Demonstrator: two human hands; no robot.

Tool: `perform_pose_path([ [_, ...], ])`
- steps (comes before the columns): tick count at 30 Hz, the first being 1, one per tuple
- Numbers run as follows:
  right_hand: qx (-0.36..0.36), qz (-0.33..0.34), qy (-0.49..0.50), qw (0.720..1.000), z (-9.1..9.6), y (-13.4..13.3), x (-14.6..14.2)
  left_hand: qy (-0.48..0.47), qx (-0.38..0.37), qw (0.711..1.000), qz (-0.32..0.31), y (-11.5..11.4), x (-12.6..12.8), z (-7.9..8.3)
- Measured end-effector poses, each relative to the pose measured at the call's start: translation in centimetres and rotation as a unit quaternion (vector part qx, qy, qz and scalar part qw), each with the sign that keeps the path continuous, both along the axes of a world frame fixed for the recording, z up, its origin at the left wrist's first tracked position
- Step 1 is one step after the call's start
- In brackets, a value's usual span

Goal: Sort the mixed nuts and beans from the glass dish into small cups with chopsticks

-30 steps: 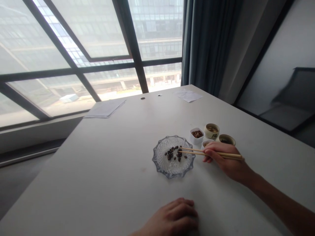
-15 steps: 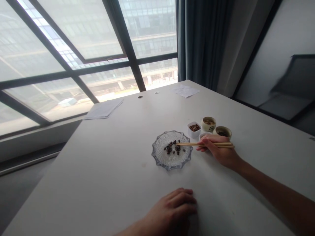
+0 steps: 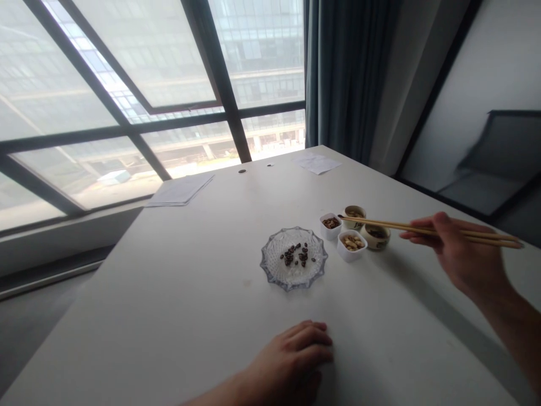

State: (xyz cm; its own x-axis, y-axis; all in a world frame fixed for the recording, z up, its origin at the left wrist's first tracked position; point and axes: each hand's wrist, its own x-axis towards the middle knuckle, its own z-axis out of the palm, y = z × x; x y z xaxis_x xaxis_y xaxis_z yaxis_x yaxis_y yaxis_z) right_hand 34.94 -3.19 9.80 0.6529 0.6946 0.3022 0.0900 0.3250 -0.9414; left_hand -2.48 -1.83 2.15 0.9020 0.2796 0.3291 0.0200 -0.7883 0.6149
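In my right hand [image 3: 460, 248] is a pair of wooden chopsticks [image 3: 393, 224], their tips over the small cups. At the tips sits a small dark bit [image 3: 340, 216] that looks like a bean. Several dark beans [image 3: 291, 255] lie in a scalloped clear glass dish [image 3: 270, 276]. To its right stand a white cup [image 3: 331, 232] of brown pieces and another white cup [image 3: 351, 255] of pale, nut-like pieces. Behind them are two cream round cups [image 3: 376, 243], one with dark contents. My left hand [image 3: 296, 352] rests on the table, fingers loosely bent, holding nothing.
The white table [image 3: 190, 293] runs up to the window. Stacked paper sheets [image 3: 181, 190] lie at its far left edge, and more papers [image 3: 316, 163] at the far corner. A dark curtain [image 3: 350, 79] hangs behind.
My right hand has moved right and back from the glass dish, bringing the chopstick tips over the cups with a dark bit at them. The pale-filled white cup is now uncovered. My left hand stays put.
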Motion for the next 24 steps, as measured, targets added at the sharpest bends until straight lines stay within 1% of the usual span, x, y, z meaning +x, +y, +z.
perform_pose_path([
  [2, -0.005, -0.059, -0.03, 0.998, 0.2, -1.3, 1.8, -0.003, 0.002, 1.0, -0.007, 0.1, 0.0, -0.2],
  [3, -0.019, -0.075, -0.049, 0.996, 0.2, -1.9, 2.4, -0.003, 0.004, 1.0, -0.01, 0.2, 0.1, -0.3],
  [5, -0.051, -0.086, -0.081, 0.992, 0.4, -2.6, 3.0, -0.002, 0.005, 1.0, -0.013, 0.3, 0.1, -0.4],
  [7, -0.06, -0.099, -0.111, 0.987, 1.0, -3.0, 2.6, -0.003, 0.005, 1.0, -0.01, 0.3, 0.2, -0.5],
  [9, -0.041, -0.115, -0.141, 0.982, 1.8, -2.9, 1.4, -0.004, 0.006, 1.0, -0.009, 0.3, 0.2, -0.6],
  [10, -0.031, -0.107, -0.158, 0.981, 2.1, -2.7, 0.5, -0.005, 0.006, 1.0, -0.009, 0.2, 0.2, -0.6],
  [11, -0.023, -0.079, -0.172, 0.982, 2.3, -2.4, -0.5, -0.006, 0.005, 1.0, -0.009, 0.2, 0.2, -0.6],
  [12, -0.017, -0.03, -0.183, 0.983, 2.4, -1.9, -1.5, -0.006, 0.006, 1.0, -0.008, 0.2, 0.2, -0.6],
  [13, -0.012, 0.034, -0.189, 0.981, 2.2, -1.2, -2.6, -0.007, 0.007, 1.0, -0.009, 0.2, 0.2, -0.6],
  [15, -0.006, 0.176, -0.192, 0.966, 1.5, 0.4, -4.7, -0.008, 0.011, 1.0, -0.012, 0.2, 0.3, -0.7],
  [16, -0.007, 0.226, -0.193, 0.955, 0.8, 1.3, -5.6, -0.01, 0.013, 1.0, -0.013, 0.2, 0.3, -0.8],
  [17, -0.01, 0.261, -0.198, 0.945, 0.1, 2.2, -6.4, -0.011, 0.016, 1.0, -0.015, 0.3, 0.3, -1.0],
  [18, -0.015, 0.284, -0.204, 0.937, -0.6, 3.1, -7.0, -0.015, 0.017, 1.0, -0.015, 0.4, 0.3, -1.3],
  [20, -0.027, 0.302, -0.207, 0.93, -2.0, 4.5, -8.0, -0.02, 0.022, 0.999, -0.018, 0.5, 0.2, -1.8],
  [22, -0.038, 0.3, -0.193, 0.933, -3.1, 5.4, -8.5, -0.02, 0.027, 0.999, -0.023, 0.7, 0.2, -2.3],
  [24, -0.046, 0.292, -0.172, 0.94, -3.8, 5.8, -8.9, -0.016, 0.032, 0.999, -0.028, 0.9, 0.1, -2.6],
])
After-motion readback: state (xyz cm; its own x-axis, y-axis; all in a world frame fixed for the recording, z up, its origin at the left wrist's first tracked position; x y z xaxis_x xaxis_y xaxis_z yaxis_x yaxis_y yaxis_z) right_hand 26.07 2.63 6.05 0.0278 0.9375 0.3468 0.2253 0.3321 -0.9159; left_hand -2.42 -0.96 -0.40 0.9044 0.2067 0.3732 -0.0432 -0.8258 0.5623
